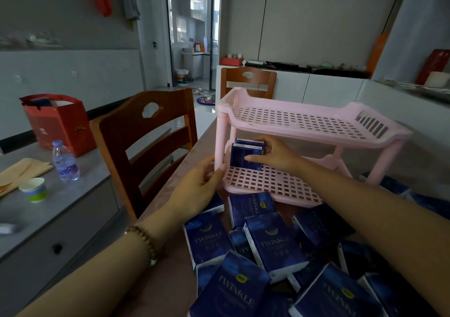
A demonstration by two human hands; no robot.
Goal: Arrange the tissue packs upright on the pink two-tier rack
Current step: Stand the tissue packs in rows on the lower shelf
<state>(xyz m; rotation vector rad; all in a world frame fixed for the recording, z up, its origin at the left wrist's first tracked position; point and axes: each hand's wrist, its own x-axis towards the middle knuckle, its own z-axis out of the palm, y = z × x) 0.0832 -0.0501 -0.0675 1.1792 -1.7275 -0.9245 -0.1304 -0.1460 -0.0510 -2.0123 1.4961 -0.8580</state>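
The right hand (272, 156) reaches under the top shelf of the pink two-tier rack (304, 121), its fingers closed around two dark blue tissue packs (246, 157) that stand upright together at the left end of the lower tier (272, 182). The left hand (197, 190), with a beaded bracelet (143, 241) at the wrist, is curled around the rack's front left leg (221, 141), thumb on the lower tier's corner, holding no pack. The top tier carries nothing, and its front edge hangs just above the right hand's knuckles. Just in front of the rack, between the two forearms and touching its near edge, a loose heap of tissue packs (275, 243) marked TWINKLE lies flat and overlapping on the brown surface (168, 280); more packs spill past the rack's right leg. To the left stands a wooden chair (146, 146), and a second chair (248, 80) shows behind the rack. Further left, a grey sideboard (60, 209) bears a water bottle (65, 160), a paper cup (34, 190), a red gift bag (58, 124) and a tan folded paper (22, 173).
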